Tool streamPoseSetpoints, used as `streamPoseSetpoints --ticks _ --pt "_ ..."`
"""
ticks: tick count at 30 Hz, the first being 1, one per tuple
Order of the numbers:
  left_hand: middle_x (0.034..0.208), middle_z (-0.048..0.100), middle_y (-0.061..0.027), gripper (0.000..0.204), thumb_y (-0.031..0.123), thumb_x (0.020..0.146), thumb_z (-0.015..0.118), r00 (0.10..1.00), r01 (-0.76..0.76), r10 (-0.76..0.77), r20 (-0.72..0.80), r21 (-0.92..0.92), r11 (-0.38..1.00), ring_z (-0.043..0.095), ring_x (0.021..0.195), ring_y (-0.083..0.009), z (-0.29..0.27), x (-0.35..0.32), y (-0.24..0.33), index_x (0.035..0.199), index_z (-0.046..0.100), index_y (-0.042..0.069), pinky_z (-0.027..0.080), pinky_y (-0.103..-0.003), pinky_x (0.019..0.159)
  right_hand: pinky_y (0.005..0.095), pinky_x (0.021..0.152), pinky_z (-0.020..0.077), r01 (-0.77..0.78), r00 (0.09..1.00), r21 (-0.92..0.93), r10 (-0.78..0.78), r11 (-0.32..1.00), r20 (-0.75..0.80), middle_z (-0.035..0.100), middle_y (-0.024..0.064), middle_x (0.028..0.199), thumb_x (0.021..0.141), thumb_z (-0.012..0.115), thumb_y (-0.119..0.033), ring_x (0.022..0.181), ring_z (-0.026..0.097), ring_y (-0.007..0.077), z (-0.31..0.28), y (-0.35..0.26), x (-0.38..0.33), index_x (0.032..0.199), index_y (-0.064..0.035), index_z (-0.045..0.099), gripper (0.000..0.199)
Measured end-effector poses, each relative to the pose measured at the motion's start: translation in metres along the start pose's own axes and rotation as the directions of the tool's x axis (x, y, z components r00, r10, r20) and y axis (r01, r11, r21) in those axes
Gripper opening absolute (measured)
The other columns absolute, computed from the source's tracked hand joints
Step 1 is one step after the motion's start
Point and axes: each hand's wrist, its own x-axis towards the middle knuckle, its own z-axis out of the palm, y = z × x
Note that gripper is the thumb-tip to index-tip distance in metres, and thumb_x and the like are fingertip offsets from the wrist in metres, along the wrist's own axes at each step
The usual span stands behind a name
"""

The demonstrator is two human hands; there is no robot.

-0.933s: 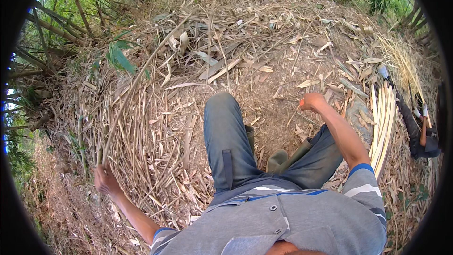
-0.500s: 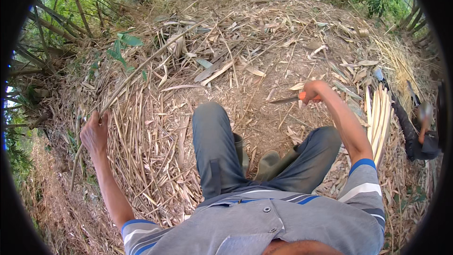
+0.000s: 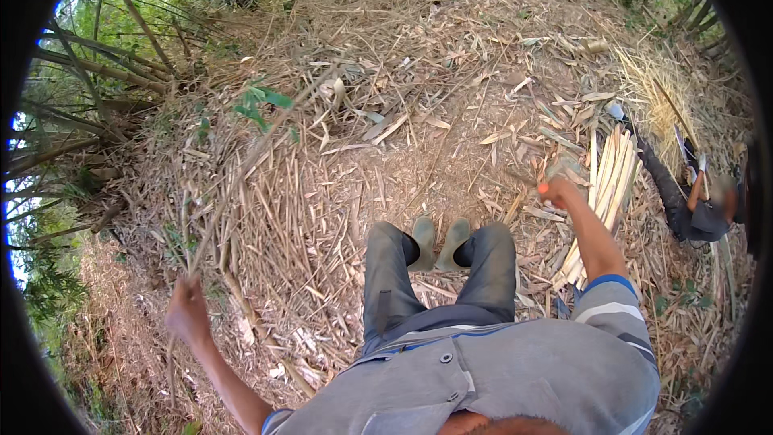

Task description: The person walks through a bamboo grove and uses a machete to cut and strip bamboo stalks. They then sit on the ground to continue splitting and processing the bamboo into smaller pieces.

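My left hand (image 3: 187, 308) is closed around a long, thin bamboo branch (image 3: 256, 147), which slants away toward the far middle over the litter. Green leaves (image 3: 259, 105) show beside its far part. The branch's lower end sticks out below my fist. At the right, my right hand (image 3: 564, 192) grips a knife with an orange handle (image 3: 543, 188). Its blade points left and is smeared by motion. The knife is apart from the branch. Just right of that hand lies a bundle of pale split bamboo strips (image 3: 613, 167).
Dry bamboo sheaths and sticks (image 3: 282, 217) cover the ground. Bamboo stems (image 3: 105, 68) stand at the far left. At the right edge another person (image 3: 704, 213) sits low beside a heap of straw-coloured strips (image 3: 656, 93). My boots (image 3: 439, 242) are close together before me.
My left hand has come nearer my body and slightly right with the branch. My right hand has shifted slightly right and nearer. My knees have drawn together.
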Motion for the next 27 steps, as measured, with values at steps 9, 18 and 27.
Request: streamPoseSetpoints --ticks 9,18,27 --pt "0.094 0.062 -0.0204 0.047 0.039 0.087 0.052 0.958 0.255 -0.256 -0.129 -0.030 0.967 0.059 0.087 -0.0341 -0.188 -0.010 -0.224 0.108 0.058 -0.003 0.046 -0.041 0.070 0.0363 0.059 0.0488 -0.059 0.932 0.063 0.032 0.996 0.361 0.064 0.0106 0.068 0.062 0.072 -0.047 0.057 0.059 0.0212 0.092 0.037 -0.160 0.071 -0.0063 0.066 0.043" --pt "0.110 0.056 -0.0161 0.033 0.023 0.089 0.050 0.955 0.010 0.140 0.260 -0.504 0.864 0.053 0.100 -0.0259 -0.065 -0.052 0.008 0.114 0.053 0.001 0.043 -0.033 0.084 0.0370 0.062 0.0481 -0.120 0.974 0.317 0.050 0.941 0.221 0.065 0.0091 0.067 0.059 0.072 -0.046 0.065 0.062 0.0232 0.113 0.038 -0.249 0.071 -0.0062 0.068 0.042" --pt "0.083 0.063 -0.0199 0.052 0.052 0.083 0.047 0.770 -0.511 0.569 0.289 -0.254 0.821 0.063 0.063 -0.0316 0.038 -0.025 0.073 0.099 0.061 0.005 0.050 -0.041 0.053 0.0369 0.064 0.0497 -0.336 0.937 0.670 0.305 0.662 0.169 0.066 0.0111 0.073 0.058 0.072 -0.042 0.068 0.064 0.0241 0.184 0.030 -0.289 0.081 -0.0025 0.067 0.046"
